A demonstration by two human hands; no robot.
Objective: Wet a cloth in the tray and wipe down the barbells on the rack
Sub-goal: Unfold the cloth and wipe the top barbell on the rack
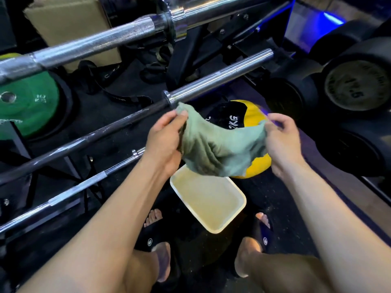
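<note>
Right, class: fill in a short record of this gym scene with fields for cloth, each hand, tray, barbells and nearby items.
cloth: green cloth, spread between both hands above the tray
left hand: left hand pinches one corner
right hand: right hand pinches the other edge
tray: white tray on the floor, holding liquid
barbells: barbells on the rack
nearby: yellow-black medicine ball, green plate

The cloth is soft, matt green fabric, the tray smooth off-white plastic, the barbells shiny chromed metal with rough knurled bands, the green plate matt rubber, and the box plain brown cardboard.
</note>
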